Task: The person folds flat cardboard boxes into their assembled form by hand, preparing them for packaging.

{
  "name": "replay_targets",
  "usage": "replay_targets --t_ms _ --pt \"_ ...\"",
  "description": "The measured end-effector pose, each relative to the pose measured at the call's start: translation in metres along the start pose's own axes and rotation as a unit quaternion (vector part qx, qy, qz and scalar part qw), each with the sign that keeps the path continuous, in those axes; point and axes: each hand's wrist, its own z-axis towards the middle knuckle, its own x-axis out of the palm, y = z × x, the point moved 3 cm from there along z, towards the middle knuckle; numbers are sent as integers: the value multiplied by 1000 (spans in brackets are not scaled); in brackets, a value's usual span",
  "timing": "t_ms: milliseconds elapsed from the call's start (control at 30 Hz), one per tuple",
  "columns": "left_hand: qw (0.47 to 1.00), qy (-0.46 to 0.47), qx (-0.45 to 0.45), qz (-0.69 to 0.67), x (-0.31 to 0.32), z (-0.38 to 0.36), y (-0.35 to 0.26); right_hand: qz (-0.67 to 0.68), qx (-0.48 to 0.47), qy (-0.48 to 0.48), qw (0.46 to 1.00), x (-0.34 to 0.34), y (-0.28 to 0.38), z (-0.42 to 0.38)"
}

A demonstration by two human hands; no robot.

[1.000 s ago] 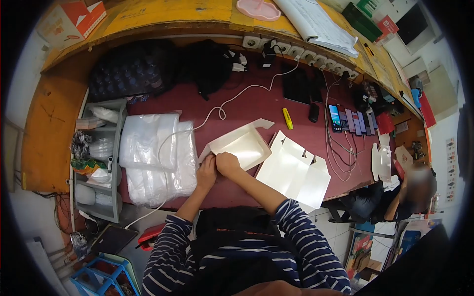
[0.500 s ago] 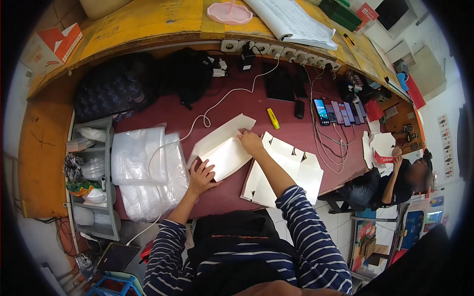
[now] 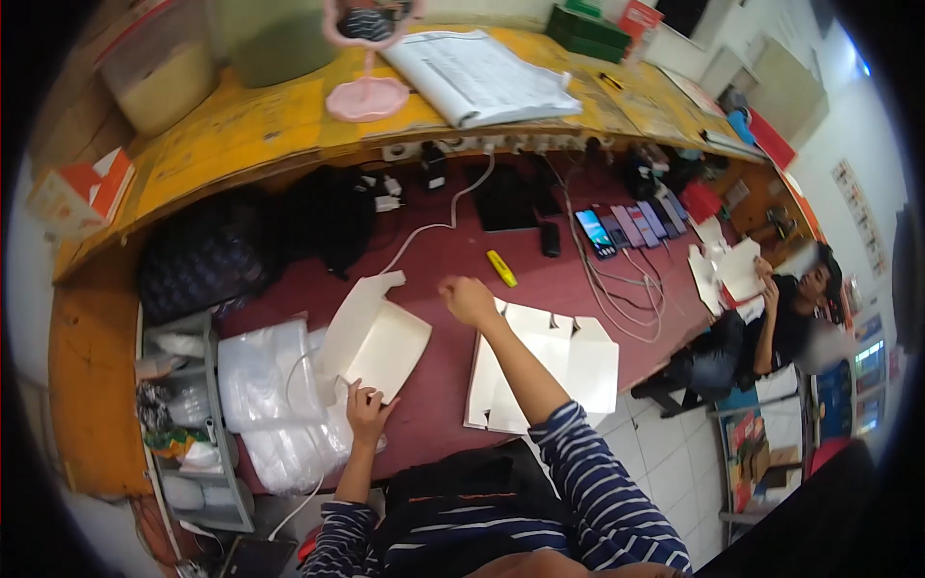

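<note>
A white carton box (image 3: 385,337), partly folded with its lid flap raised, stands on the dark red tabletop left of centre. My left hand (image 3: 366,412) grips its near corner, thumb and fingers at the wall's edge. Right of the box and apart from it, my right hand (image 3: 470,302) hovers with loosely bent fingers and nothing visible in them. Under my right forearm lies a stack of flat white carton blanks (image 3: 568,361). A yellow highlighter (image 3: 501,269) lies just beyond that hand.
Clear plastic bags (image 3: 265,371) lie left, beside a grey drawer rack (image 3: 226,453). Several phones (image 3: 631,226) with cables (image 3: 617,299) are at the back right. A yellow shelf (image 3: 279,116) spans the back. Another person (image 3: 795,299) sits at right, handling a carton.
My right hand has come away from the box to its right. The box has turned and shifted left with my left hand still at its near corner. The camera view has tilted.
</note>
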Motion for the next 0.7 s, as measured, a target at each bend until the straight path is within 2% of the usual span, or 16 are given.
replay_targets --t_ms 67,100,167,233,267,300,333,367,400,433,467,533,567,633,667,700 --pt "1000 20 -7 18 -3 2 -5 118 -90 -14 989 -25 16 2" --pt "1000 19 -3 23 -2 6 -7 119 -82 -22 989 -33 16 -1" --pt "999 33 3 9 2 4 -2 102 -18 44 994 -42 14 -5" --pt "999 24 0 48 -2 8 -10 40 -15 -1 999 -39 -7 -28" --pt "996 15 -7 87 -6 14 -17 14 17 46 999 -26 -31 -40" --pt "991 -5 -77 111 -15 20 -35 -13 50 94 994 -10 -61 -55" --pt "991 -11 -75 106 -7 16 -46 -53 81 109 989 1 -87 -78" --pt "994 -42 -59 81 -2 6 -58 -3 83 88 993 10 -111 -107" --pt "995 -72 -43 55 4 1 -72 4 154 136 979 17 -127 -133" --pt "996 85 5 -32 12 11 -96 73 156 154 973 25 -140 -160" --pt "962 239 59 -119 20 18 -121 130 183 199 954 28 -143 -184" --pt "891 358 197 -198 71 15 -161 165 241 289 912 32 -142 -223" --pt "881 361 219 -212 86 14 -170 141 183 301 925 30 -136 -236" --pt "870 370 306 -115 110 11 -192 133 176 299 929 22 -126 -257" --pt "859 370 330 -125 118 8 -196 137 178 291 930 17 -118 -266" --pt "864 385 299 -127 128 6 -192 141 192 271 933 8 -111 -274"
